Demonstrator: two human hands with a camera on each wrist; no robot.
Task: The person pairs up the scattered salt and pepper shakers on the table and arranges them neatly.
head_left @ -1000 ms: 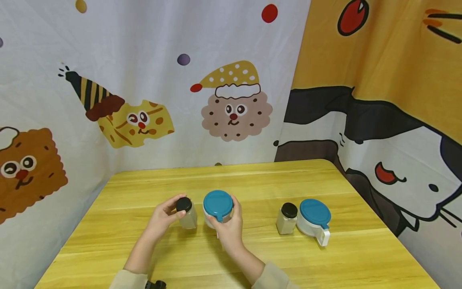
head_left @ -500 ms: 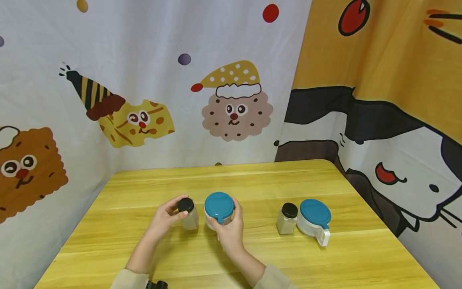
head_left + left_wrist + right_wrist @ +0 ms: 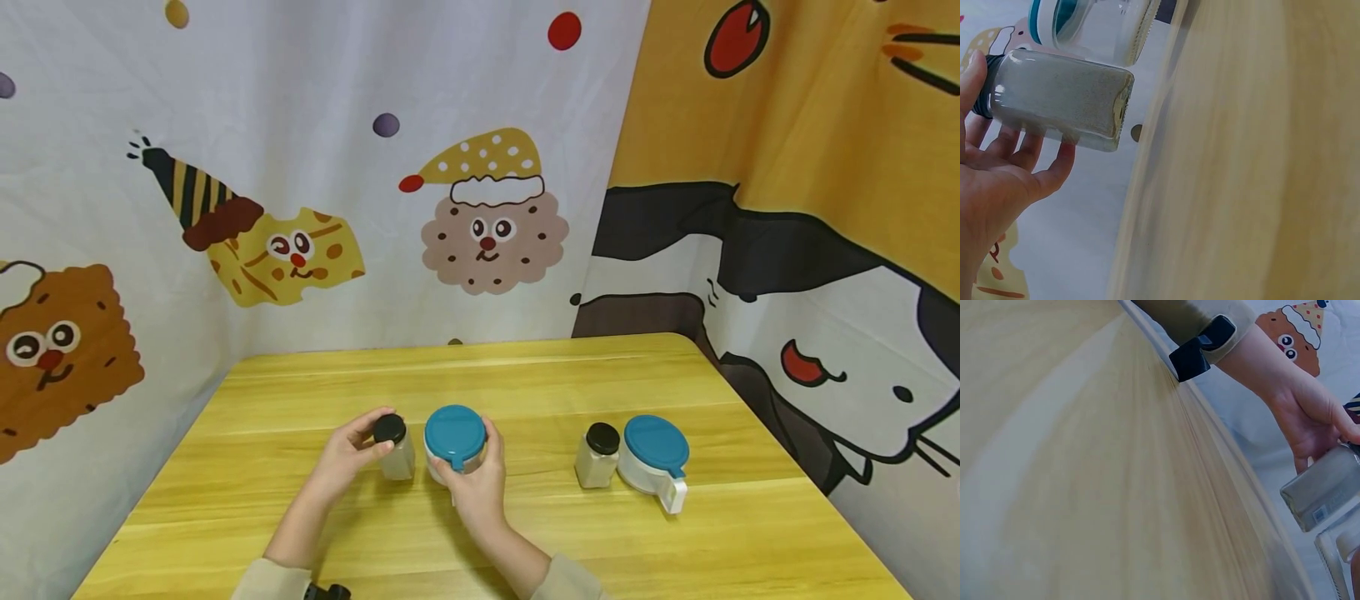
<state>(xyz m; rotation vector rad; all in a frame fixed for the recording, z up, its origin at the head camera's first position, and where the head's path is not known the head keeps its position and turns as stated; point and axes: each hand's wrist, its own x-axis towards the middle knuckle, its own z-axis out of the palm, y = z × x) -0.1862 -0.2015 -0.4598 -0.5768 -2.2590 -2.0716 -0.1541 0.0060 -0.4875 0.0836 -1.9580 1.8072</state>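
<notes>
My left hand (image 3: 341, 462) holds a square glass jar (image 3: 398, 463) with a black lid, thumb and fingers around its top; pale grey contents show through the glass jar (image 3: 1060, 97) in the left wrist view. Just right of it, my right hand (image 3: 480, 492) grips a round clear jar (image 3: 454, 432) with a blue flip lid and white collar, thumb near the lid's tab. A narrow gap separates the two jars in the head view. Both appear raised off the wooden table (image 3: 375, 542). Most of the right hand is outside the right wrist view.
A second black-lidded glass jar (image 3: 597, 462) stands at the table's right, beside another blue-lidded jar (image 3: 654, 442) with its white handle toward the front right. Cartoon-printed curtains (image 3: 300, 100) hang behind the table. A black strap device (image 3: 1200, 350) sits on the left wrist.
The black-lidded jar in my left hand has shifted slightly right, toward the blue-lidded jar. My right hand's jar has come slightly lower in the head view. Both grips stay the same.
</notes>
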